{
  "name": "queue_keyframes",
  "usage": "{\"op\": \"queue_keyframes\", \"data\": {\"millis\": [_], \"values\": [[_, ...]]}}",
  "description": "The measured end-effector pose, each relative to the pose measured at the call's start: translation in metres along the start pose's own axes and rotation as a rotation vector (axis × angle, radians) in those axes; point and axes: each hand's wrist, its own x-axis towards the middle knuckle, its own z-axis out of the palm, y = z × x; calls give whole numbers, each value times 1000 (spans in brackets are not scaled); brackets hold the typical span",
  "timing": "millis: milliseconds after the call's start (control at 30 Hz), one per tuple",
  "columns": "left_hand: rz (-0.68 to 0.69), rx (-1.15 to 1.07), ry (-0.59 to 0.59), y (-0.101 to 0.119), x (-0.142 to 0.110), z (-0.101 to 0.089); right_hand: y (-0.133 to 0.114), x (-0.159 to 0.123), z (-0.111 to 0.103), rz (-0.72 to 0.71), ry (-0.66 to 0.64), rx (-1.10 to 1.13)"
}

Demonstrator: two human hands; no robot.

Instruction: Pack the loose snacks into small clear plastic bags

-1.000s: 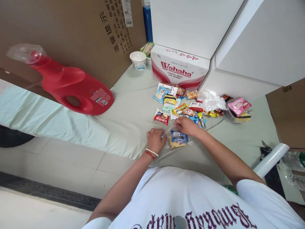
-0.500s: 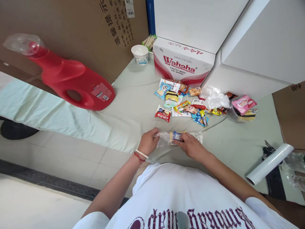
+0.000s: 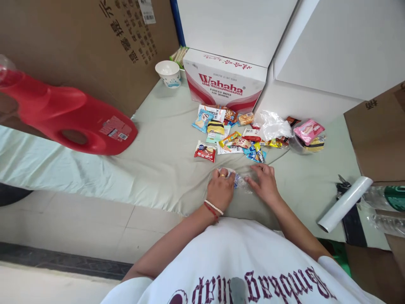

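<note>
A clear plastic bag (image 3: pixel 245 185) with a blue-wrapped snack (image 3: pixel 236 180) inside lies on the cloth-covered table close to my body. My left hand (image 3: pixel 220 190) covers the bag's left part, fingers bent down over it and closed on it, hiding much of the snack. At the bag's right end is my right hand (image 3: pixel 266 183), thumb and fingers apart, the thumb by the film. Just beyond my hands lies a pile of small packaged snacks (image 3: pixel 232 139), with a red packet (image 3: pixel 205 151) nearest my left hand.
Behind the snacks stands a Wahaha water carton (image 3: pixel 221 86), with a paper cup (image 3: pixel 168 74) to its left. A crumpled clear bag (image 3: pixel 270 125) and a filled clear bowl (image 3: pixel 297 145) are right of the pile. A big red bottle (image 3: pixel 79 118) stands left; a white roll (image 3: pixel 344 204) lies right.
My left hand has moved right, from the bag's left end onto the snack. My right hand has let go of the snack and shifted to the bag's right end. The view has turned slightly.
</note>
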Motion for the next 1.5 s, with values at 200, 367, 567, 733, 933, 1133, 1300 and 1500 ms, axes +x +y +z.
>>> {"op": "queue_keyframes", "data": {"millis": [200, 367, 567, 733, 933, 1133, 1300, 1500], "values": [[34, 149, -11, 8, -5, 13, -4, -6, -8, 18, -104, -73], [77, 166, -1, 9, -6, 16, -42, 19, 0, 122, -275, 230], [49, -289, 97, -31, -23, -1, -65, 43, 42, -73, -251, 334], [-319, -376, 304, -62, -28, 4, -61, 35, 48, -123, -251, 366], [-251, -331, 234, -38, -6, 18, -61, 17, 35, -8, -199, 535], [344, -502, 224, -3, -13, 16, -51, -25, 32, 363, -97, 905], [456, -752, -29, 4, -16, 17, -20, -46, 30, 562, -25, 1062], [211, -697, 34, -31, -29, 13, 71, -19, -90, 391, 281, 620]]}}
